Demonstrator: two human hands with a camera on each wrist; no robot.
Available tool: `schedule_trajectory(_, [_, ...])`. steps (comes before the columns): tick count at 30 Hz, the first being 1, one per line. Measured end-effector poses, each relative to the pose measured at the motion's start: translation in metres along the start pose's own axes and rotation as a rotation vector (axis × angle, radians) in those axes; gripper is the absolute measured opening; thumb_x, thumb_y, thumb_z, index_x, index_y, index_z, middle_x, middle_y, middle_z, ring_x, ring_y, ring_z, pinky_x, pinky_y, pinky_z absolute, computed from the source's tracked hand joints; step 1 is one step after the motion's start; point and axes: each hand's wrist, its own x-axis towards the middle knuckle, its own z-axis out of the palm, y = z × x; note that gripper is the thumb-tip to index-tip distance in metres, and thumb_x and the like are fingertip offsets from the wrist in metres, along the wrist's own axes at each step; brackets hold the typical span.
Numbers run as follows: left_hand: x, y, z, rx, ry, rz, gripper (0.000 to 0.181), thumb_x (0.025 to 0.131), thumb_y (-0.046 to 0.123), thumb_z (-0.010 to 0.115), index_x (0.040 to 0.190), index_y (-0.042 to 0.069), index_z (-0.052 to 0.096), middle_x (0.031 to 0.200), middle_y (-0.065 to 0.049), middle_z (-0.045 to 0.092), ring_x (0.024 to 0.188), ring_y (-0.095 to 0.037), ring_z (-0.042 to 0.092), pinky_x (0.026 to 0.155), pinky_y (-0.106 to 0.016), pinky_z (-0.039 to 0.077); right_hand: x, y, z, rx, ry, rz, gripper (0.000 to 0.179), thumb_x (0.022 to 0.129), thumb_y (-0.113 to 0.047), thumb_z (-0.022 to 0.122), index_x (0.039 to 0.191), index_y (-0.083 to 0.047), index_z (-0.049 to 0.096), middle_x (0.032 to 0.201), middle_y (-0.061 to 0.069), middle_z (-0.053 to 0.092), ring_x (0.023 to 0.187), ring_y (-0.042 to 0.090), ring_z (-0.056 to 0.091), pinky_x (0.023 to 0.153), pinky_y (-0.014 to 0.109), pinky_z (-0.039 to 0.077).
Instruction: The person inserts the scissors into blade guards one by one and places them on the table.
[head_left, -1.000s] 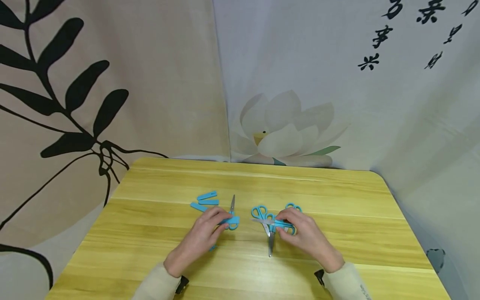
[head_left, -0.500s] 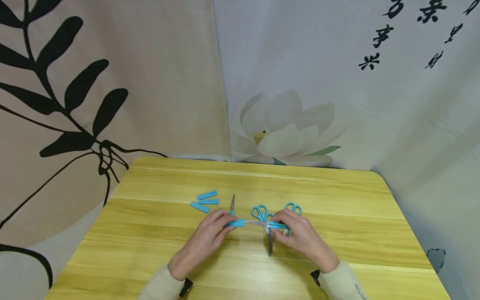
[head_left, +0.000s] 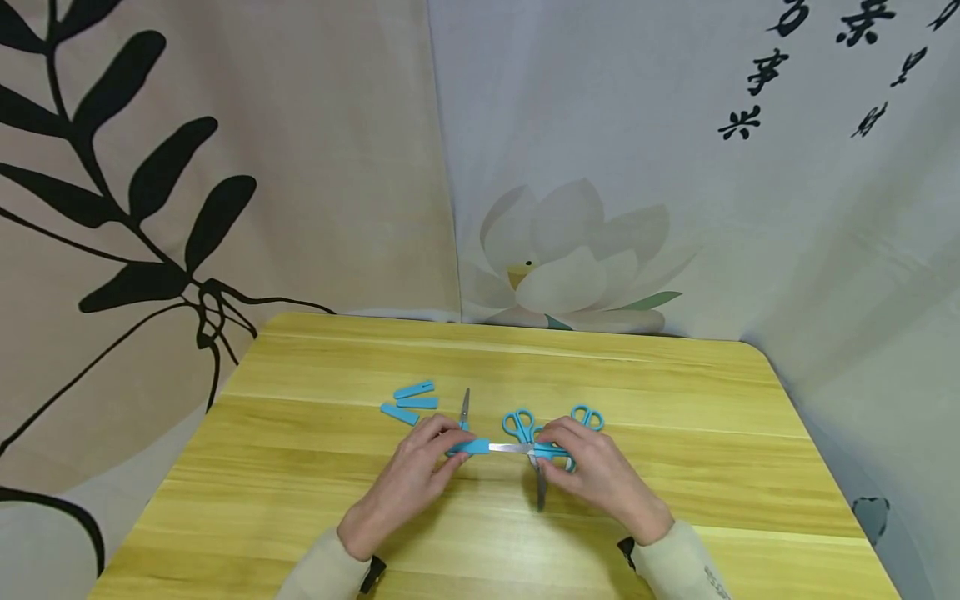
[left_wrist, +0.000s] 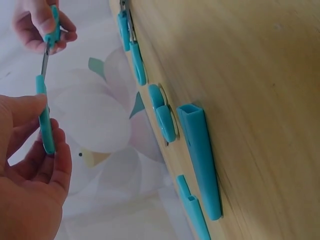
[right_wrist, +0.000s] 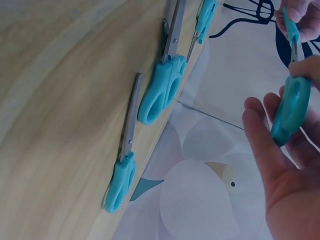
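Note:
My left hand (head_left: 420, 467) pinches a blue blade sheath (head_left: 474, 447) between thumb and fingers, open end facing right. In my right hand (head_left: 596, 467) is a pair of scissors (head_left: 551, 451), gripped by its blue handles, its blades pointing left. The blade tips are hidden inside the sheath's mouth, while a stretch of bare metal shows between sheath and handles. Both wrist views show the held sheath (left_wrist: 45, 115) and the scissors handles (right_wrist: 294, 107) in line, raised above the table.
Several uncovered scissors lie on the wooden table (head_left: 675, 400): one pair (head_left: 465, 407) beyond the left hand, another (head_left: 519, 425) beneath the held blades, a third (head_left: 589, 416) beyond the right hand. Loose blue sheaths (head_left: 417, 403) lie at the back left. Printed curtains (head_left: 360, 167) hang behind.
The right hand has moved left with the scissors, and the left hand slightly right with the sheath. The blade tips, apart from the sheath at first, have entered it.

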Motion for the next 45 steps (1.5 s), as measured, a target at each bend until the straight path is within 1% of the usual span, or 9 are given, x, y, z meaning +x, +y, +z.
schedule_trajectory(5, [-0.001, -0.001, 0.003, 0.026, 0.0, 0.011, 0.024, 0.086, 0.005, 0.084, 0.109, 0.01, 0.077, 0.109, 0.001, 0.067, 0.097, -0.015, 0.06, 0.079, -0.03, 0.056, 0.003, -0.002, 0.002, -0.031, -0.003, -0.016, 0.026, 0.082, -0.01, 0.087, 0.104, -0.012, 0.073, 0.109, -0.002, 0.071, 0.087, 0.011, 0.07, 0.072, 0.027, 0.061])
schedule_trajectory(10, [-0.001, -0.001, 0.006, 0.052, -0.002, 0.021, 0.024, 0.085, 0.006, 0.085, 0.107, 0.011, 0.078, 0.107, 0.001, 0.068, 0.093, -0.015, 0.061, 0.078, -0.032, 0.055, 0.006, -0.003, 0.004, -0.044, 0.001, -0.05, 0.028, 0.079, -0.007, 0.087, 0.103, -0.01, 0.072, 0.108, -0.001, 0.07, 0.088, 0.012, 0.069, 0.073, 0.026, 0.061])
schedule_trajectory(15, [-0.001, 0.001, 0.008, 0.058, -0.008, 0.015, 0.024, 0.085, 0.008, 0.085, 0.108, 0.012, 0.078, 0.106, 0.003, 0.068, 0.09, -0.013, 0.06, 0.078, -0.033, 0.053, 0.009, -0.005, 0.007, -0.062, 0.011, -0.063, 0.029, 0.078, -0.007, 0.087, 0.101, -0.01, 0.071, 0.107, -0.002, 0.069, 0.089, 0.012, 0.068, 0.073, 0.026, 0.06])
schedule_trajectory(23, [0.001, 0.004, 0.009, 0.056, -0.006, 0.021, 0.024, 0.086, 0.009, 0.085, 0.109, 0.012, 0.078, 0.107, 0.002, 0.069, 0.092, -0.014, 0.061, 0.077, -0.032, 0.054, 0.011, -0.007, 0.01, -0.078, 0.011, -0.05, 0.027, 0.078, -0.009, 0.087, 0.099, -0.011, 0.071, 0.106, -0.002, 0.069, 0.091, 0.013, 0.068, 0.073, 0.027, 0.06])
schedule_trajectory(27, [0.0, 0.004, 0.009, 0.062, -0.01, 0.012, 0.024, 0.086, 0.009, 0.085, 0.109, 0.014, 0.078, 0.107, 0.003, 0.069, 0.092, -0.014, 0.061, 0.077, -0.032, 0.054, 0.012, -0.009, 0.01, -0.084, 0.006, -0.04, 0.027, 0.078, -0.01, 0.087, 0.1, -0.012, 0.072, 0.105, -0.003, 0.069, 0.092, 0.013, 0.068, 0.074, 0.029, 0.06])
schedule_trajectory(31, [0.0, 0.005, 0.01, 0.06, -0.006, 0.009, 0.027, 0.084, 0.007, 0.086, 0.109, 0.014, 0.078, 0.107, 0.003, 0.069, 0.092, -0.014, 0.061, 0.077, -0.032, 0.054, 0.013, -0.011, 0.011, -0.086, -0.006, -0.025, 0.026, 0.078, -0.011, 0.088, 0.1, -0.011, 0.072, 0.105, -0.002, 0.069, 0.092, 0.013, 0.068, 0.076, 0.029, 0.061])
schedule_trajectory(45, [-0.001, 0.005, 0.012, 0.05, -0.005, 0.004, 0.029, 0.084, 0.005, 0.087, 0.109, 0.014, 0.078, 0.107, 0.003, 0.068, 0.093, -0.014, 0.06, 0.076, -0.031, 0.054, 0.015, -0.013, 0.012, -0.096, -0.023, -0.007, 0.026, 0.079, -0.012, 0.088, 0.1, -0.012, 0.073, 0.106, -0.003, 0.068, 0.092, 0.012, 0.067, 0.074, 0.027, 0.06])
